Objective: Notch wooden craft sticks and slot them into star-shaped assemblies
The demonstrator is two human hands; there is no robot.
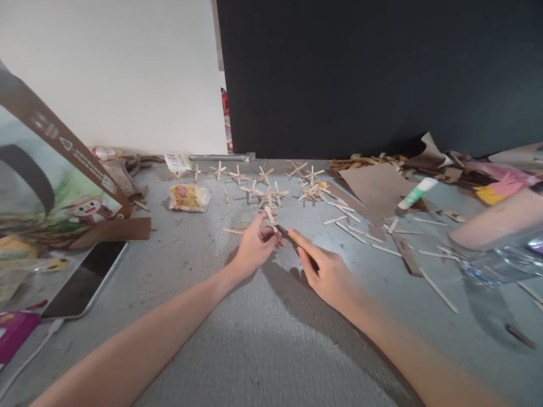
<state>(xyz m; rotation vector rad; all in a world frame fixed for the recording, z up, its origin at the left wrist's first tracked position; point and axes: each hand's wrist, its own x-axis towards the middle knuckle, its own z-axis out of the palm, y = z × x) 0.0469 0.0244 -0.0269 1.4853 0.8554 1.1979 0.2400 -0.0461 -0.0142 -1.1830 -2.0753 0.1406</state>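
Pinching a wooden stick (270,216) in the left hand (255,244), tilted lengthwise up and left, while clasping a cutter (290,237) in the right hand (330,272), pointed from the right at the stick's lower end, too small to tell whether touching.

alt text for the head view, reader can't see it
Left hand holds a wooden stick; right hand holds what looks like a utility knife close to it. Beyond, crossed-stick stars sit on a grey surface, loose sticks right, phone left.
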